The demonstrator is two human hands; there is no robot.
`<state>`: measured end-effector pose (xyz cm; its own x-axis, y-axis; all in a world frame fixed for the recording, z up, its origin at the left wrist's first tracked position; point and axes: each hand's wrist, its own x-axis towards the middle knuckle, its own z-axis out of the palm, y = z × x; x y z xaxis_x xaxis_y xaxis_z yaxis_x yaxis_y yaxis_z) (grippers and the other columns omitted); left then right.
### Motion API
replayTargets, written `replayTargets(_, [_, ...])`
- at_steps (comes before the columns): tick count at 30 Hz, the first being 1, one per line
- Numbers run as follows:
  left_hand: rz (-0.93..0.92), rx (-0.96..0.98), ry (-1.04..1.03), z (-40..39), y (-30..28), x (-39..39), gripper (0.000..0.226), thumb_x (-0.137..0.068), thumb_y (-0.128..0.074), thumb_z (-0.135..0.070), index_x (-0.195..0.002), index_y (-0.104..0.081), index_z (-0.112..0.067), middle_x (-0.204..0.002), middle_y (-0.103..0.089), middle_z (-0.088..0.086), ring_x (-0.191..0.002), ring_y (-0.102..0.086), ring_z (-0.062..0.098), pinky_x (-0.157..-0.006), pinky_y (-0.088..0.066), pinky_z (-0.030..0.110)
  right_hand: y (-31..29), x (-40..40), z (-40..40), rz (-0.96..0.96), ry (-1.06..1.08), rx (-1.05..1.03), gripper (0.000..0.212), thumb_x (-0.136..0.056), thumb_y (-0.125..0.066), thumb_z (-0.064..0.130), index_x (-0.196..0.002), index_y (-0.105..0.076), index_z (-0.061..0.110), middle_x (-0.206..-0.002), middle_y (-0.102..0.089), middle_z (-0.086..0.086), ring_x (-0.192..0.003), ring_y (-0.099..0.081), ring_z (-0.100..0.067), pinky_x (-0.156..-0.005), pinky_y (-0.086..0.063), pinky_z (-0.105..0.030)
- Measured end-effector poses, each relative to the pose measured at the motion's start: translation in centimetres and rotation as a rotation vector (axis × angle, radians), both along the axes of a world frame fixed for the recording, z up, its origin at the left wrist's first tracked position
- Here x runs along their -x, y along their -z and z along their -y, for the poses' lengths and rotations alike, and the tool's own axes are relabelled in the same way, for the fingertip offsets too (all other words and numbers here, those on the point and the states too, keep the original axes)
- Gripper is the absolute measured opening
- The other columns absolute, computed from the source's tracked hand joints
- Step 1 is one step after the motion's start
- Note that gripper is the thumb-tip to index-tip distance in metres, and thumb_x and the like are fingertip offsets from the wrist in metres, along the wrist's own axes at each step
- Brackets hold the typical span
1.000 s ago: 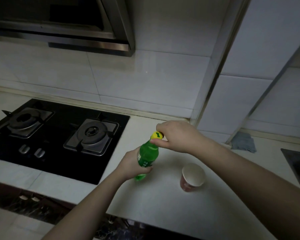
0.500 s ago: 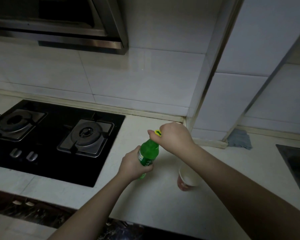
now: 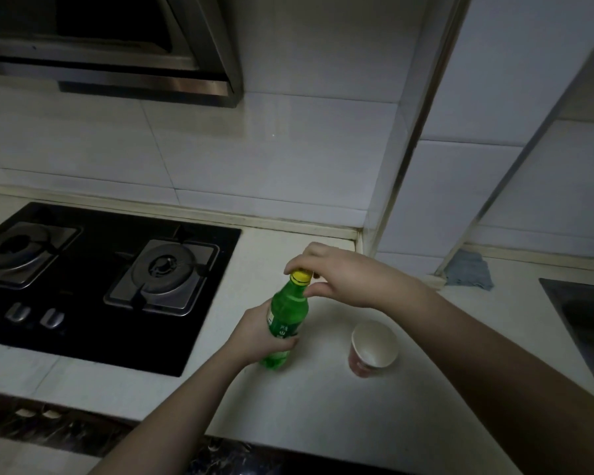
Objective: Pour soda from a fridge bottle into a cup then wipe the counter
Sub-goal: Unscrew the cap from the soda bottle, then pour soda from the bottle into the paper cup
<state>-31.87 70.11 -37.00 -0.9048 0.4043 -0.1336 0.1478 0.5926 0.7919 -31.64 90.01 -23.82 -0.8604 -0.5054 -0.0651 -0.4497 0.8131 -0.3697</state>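
Green plastic, see-through, with a paler label band round its middle: the bottle (image 3: 286, 311) stands tilted on the counter (image 3: 323, 406), base down and neck leaning toward the back wall. The left hand (image 3: 259, 337) grips it round the lower body, fingers curled over the label from the left, so that only the base shows below the hand and the shoulder and neck above it. The yellow cap (image 3: 300, 277) is on the neck, and the right hand (image 3: 343, 277) comes over it from the right, fingertips and thumb pinching the cap from above and from the side.

The bottle is in the middle part of the counter, between the hob and the cup, nearer the back edge than the front one. The cup (image 3: 373, 347) is a paper one, white inside with a reddish outside, upright and open-mouthed, just right of the bottle and apart from it.

The black hob (image 3: 110, 286) is sunk into the counter's left part. A grey-blue cloth (image 3: 468, 274) lies crumpled at the back edge to the right, by the wall corner. The sink (image 3: 583, 313) shows at the right edge.
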Motion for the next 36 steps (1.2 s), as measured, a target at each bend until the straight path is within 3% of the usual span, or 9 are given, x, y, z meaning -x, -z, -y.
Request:
replayTargets(3, [0.015, -0.015, -0.014, -0.2, 0.1, 0.1, 0.049, -0.063, -0.084, -0.033, -0.102, -0.056, -0.04, -0.089, -0.068, -0.015, -0.083, -0.063, -0.004, -0.067, -0.045, 0.013, 0.5, -0.2, 1.0, -0.051, 0.027, 0.039, 0.039, -0.09, -0.061, 0.036, -0.128, -0.054, 0.029, -0.124, -0.052, 0.002, -0.112, -0.048, -0.018, -0.095, -0.042, -0.037])
replayTargets(10, [0.016, 0.002, -0.012, -0.3, 0.6, 0.2, 0.042, -0.061, -0.083, -0.036, -0.093, -0.056, -0.038, -0.086, -0.069, -0.014, -0.08, -0.063, -0.003, -0.067, -0.047, 0.017, 1.2, -0.3, 2.4, -0.194, 0.173, 0.11, 0.03, -0.095, -0.053, 0.038, -0.121, -0.058, 0.024, -0.111, -0.063, 0.006, -0.105, -0.054, -0.017, -0.086, -0.045, -0.034])
replayTargets(14, [0.004, 0.036, -0.011, -0.3, 0.6, 0.2, 0.041, -0.061, -0.082, -0.038, -0.092, -0.056, -0.036, -0.084, -0.068, -0.014, -0.078, -0.063, 0.0, -0.067, -0.048, 0.019, 1.3, 0.0, 1.7, -0.164, 0.326, 0.069, 0.051, -0.085, -0.058, 0.055, -0.125, -0.053, 0.024, -0.116, -0.061, 0.002, -0.104, -0.057, -0.019, -0.084, -0.049, -0.038])
replayTargets(17, [-0.006, 0.063, -0.021, -0.3, 0.8, 0.2, 0.041, -0.06, -0.081, -0.04, -0.093, -0.056, -0.034, -0.083, -0.067, -0.014, -0.079, -0.064, 0.004, -0.069, -0.05, 0.022, 0.9, 0.2, 0.8, -0.122, 0.396, -0.066, 0.056, -0.077, -0.059, 0.067, -0.108, -0.059, 0.02, -0.094, -0.066, 0.0, -0.089, -0.06, -0.02, -0.075, -0.05, -0.037])
replayTargets(22, [-0.005, 0.067, -0.029, -0.4, 1.1, 0.1, 0.048, -0.059, -0.081, -0.043, -0.1, -0.058, -0.033, -0.088, -0.068, -0.013, -0.083, -0.064, 0.006, -0.074, -0.053, 0.026, 0.5, -0.6, -0.1, -0.031, 0.252, 0.066, 0.032, -0.087, -0.066, 0.035, -0.116, -0.06, 0.025, -0.104, -0.062, 0.001, -0.091, -0.056, -0.016, -0.082, -0.047, -0.034])
replayTargets(26, [-0.002, 0.089, -0.009, -1.1, 1.2, -0.2, 0.052, -0.057, -0.079, -0.048, -0.103, -0.058, -0.032, -0.09, -0.069, -0.011, -0.084, -0.065, 0.008, -0.076, -0.055, 0.03, 0.6, -1.3, -1.4, -0.006, 0.207, 0.13, 0.026, -0.088, -0.065, 0.02, -0.114, -0.061, 0.028, -0.106, -0.06, 0.006, -0.089, -0.052, -0.008, -0.075, -0.039, -0.017])
replayTargets(28, [0.004, 0.089, 0.001, -1.4, 1.3, -0.4, 0.053, -0.057, -0.079, -0.046, -0.104, -0.059, -0.031, -0.089, -0.069, -0.011, -0.084, -0.065, 0.008, -0.076, -0.055, 0.031, 0.7, -1.8, -2.2, 0.008, 0.192, 0.148, 0.025, -0.088, -0.065, 0.019, -0.11, -0.06, 0.029, -0.105, -0.06, 0.008, -0.089, -0.052, -0.006, -0.072, -0.037, -0.013])
replayTargets(34, [-0.009, 0.137, 0.031, -3.0, 1.6, -1.6, 0.058, -0.056, -0.078, -0.047, -0.107, -0.059, -0.028, -0.091, -0.07, -0.01, -0.083, -0.066, 0.01, -0.075, -0.055, 0.033, 1.9, -3.2, -4.1, -0.011, 0.192, 0.21, 0.017, -0.087, -0.065, 0.031, -0.104, -0.061, 0.029, -0.1, -0.061, 0.009, -0.088, -0.055, -0.008, -0.078, -0.048, -0.028])
replayTargets(36, [-0.003, 0.141, 0.015, -3.5, 1.6, -2.1, 0.058, -0.056, -0.079, -0.046, -0.107, -0.059, -0.027, -0.091, -0.07, -0.01, -0.084, -0.066, 0.011, -0.075, -0.055, 0.033, 2.0, -3.4, -5.0, -0.049, 0.211, 0.242, 0.016, -0.09, -0.062, 0.028, -0.106, -0.06, 0.028, -0.103, -0.061, 0.008, -0.088, -0.055, -0.008, -0.078, -0.047, -0.026])
